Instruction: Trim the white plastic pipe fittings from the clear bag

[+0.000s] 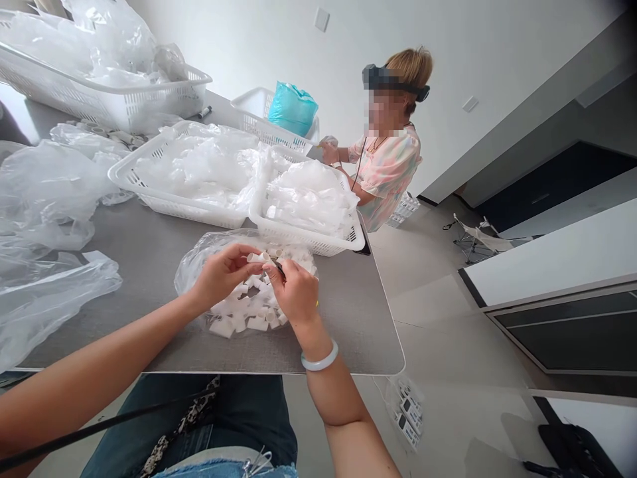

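White plastic forms the short, hollow tube (255,257) that the left hand (226,273) pinches above a crumpled, clear plastic bag (190,264) of small white pieces (257,323). Over the same bag, the right hand (297,290) closes around a slim dark tool (279,267), mostly hidden by fingers; whether its tip touches the tube is unclear. Left of the bag, heaped translucent film (44,189) is cut off.

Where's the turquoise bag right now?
The turquoise bag is at the upper centre of the head view, in a white basket, just left of the co-worker.
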{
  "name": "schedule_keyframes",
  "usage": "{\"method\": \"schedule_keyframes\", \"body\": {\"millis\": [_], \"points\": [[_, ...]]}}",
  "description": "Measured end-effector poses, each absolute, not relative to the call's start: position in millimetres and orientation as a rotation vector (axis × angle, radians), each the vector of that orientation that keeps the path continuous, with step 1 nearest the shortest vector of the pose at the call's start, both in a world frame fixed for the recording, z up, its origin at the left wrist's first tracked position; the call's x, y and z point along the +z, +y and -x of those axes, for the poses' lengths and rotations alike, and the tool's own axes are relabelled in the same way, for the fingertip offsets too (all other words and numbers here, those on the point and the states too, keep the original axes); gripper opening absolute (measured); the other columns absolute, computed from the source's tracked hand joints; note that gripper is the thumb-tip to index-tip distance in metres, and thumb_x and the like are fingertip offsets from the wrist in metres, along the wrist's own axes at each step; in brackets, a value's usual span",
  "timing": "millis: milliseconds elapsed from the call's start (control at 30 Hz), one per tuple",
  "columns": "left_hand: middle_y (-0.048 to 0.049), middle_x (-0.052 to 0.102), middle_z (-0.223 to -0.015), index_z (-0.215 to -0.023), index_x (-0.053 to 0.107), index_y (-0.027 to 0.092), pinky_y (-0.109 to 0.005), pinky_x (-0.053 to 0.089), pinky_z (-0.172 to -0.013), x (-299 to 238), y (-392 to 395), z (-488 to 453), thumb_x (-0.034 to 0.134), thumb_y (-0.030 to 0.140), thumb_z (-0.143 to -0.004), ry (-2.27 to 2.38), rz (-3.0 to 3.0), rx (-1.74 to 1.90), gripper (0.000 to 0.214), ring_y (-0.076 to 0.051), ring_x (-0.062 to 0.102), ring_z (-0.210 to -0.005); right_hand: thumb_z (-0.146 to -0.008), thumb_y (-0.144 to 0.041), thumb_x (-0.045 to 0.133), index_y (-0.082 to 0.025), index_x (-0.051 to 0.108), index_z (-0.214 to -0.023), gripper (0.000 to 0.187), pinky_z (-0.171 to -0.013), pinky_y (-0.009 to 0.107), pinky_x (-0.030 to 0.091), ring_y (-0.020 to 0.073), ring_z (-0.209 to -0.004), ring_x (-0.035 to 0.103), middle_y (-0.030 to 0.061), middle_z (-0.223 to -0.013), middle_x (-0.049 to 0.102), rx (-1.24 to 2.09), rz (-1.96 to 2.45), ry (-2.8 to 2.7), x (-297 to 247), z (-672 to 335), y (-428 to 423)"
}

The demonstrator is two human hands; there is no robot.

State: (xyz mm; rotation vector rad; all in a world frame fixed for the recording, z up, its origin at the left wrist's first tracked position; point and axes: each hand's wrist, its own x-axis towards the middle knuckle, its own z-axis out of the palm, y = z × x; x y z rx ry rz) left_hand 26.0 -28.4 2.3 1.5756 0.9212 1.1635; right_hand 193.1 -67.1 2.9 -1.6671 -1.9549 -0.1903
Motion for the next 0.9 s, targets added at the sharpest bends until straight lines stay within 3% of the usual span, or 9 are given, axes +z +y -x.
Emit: {"method": "schedule_keyframes", "body": {"millis": [133, 267, 400, 600, 733, 900], "points": [[-0.0045, 0.075, -0.080, -0.097, 0.069, 0.017, -0.032, 0.064, -0.063, 6.0, -29.7, -29.6, 0.081, 0.057, -0.072, 0.758, -1.359, 1.042, 0.049, -0.021, 0.073, -0.067, -0.103, -0.060, 0.013, -0.019, 0.055, -0.067, 0.069, -0.050, 0.023, 0.023, 0.0097, -0.051, 0.049, 0.0003, -0.056, 0.056, -0.157, 1.612, -1.925, 4.2, -193.0, -66.2], [-0.0067, 0.076, -0.087, -0.104, 0.073, 0.016, -0.031, 0.063, -0.064, 7.1, -30.9, -30.6, 0.082, 0.050, -0.075, 0.682, -1.270, 1.011, 0.045, -0.021, 0.074, -0.069, -0.103, -0.061, 0.012, -0.019, 0.056, -0.067, 0.070, -0.050, 0.023, 0.024, 0.0099, -0.051, 0.050, 0.0004, -0.056, 0.056, -0.199, 1.611, -1.865, 1.8, -193.7, -65.2], [-0.0054, 0.074, -0.079, -0.103, 0.075, 0.016, -0.026, 0.058, -0.057, 7.8, -30.7, -30.4, 0.083, 0.041, -0.076, 0.636, -1.146, 1.009, 0.037, -0.018, 0.070, -0.065, -0.103, -0.061, 0.017, -0.019, 0.055, -0.064, 0.068, -0.051, 0.023, 0.024, 0.0095, -0.051, 0.049, 0.0000, -0.054, 0.055, -0.215, 1.581, -1.883, 0.1, -195.2, -65.3], [-0.0035, 0.070, -0.073, -0.099, 0.080, 0.017, -0.021, 0.051, -0.055, 13.7, -27.8, -28.2, 0.087, 0.031, -0.071, 0.526, -0.899, 0.895, 0.033, -0.012, 0.060, -0.060, -0.099, -0.067, 0.011, -0.019, 0.056, -0.070, 0.072, -0.050, 0.022, 0.027, 0.0090, -0.052, 0.047, -0.0001, -0.058, 0.055, -0.168, 1.482, -1.927, 5.5, -197.3, -66.2], [-0.0031, 0.067, -0.068, -0.098, 0.081, 0.016, -0.022, 0.046, -0.051, 16.1, -27.5, -26.3, 0.085, 0.031, -0.073, 0.523, -0.908, 0.849, 0.029, -0.012, 0.055, -0.057, -0.100, -0.066, 0.011, -0.019, 0.055, -0.069, 0.071, -0.051, 0.021, 0.028, 0.0089, -0.053, 0.048, -0.0005, -0.058, 0.054, -0.152, 1.446, -1.964, 4.5, -197.9, -65.9], [-0.0032, 0.064, -0.062, -0.098, 0.081, 0.017, -0.024, 0.042, -0.049, 16.4, -26.9, -24.0, 0.083, 0.031, -0.073, 0.553, -0.934, 0.836, 0.028, -0.013, 0.052, -0.054, -0.100, -0.064, 0.020, -0.020, 0.048, -0.059, 0.066, -0.047, 0.023, 0.024, 0.0078, -0.046, 0.038, -0.0032, -0.049, 0.044, -0.171, 1.446, -1.986, 3.0, -199.2, -66.3]]}}
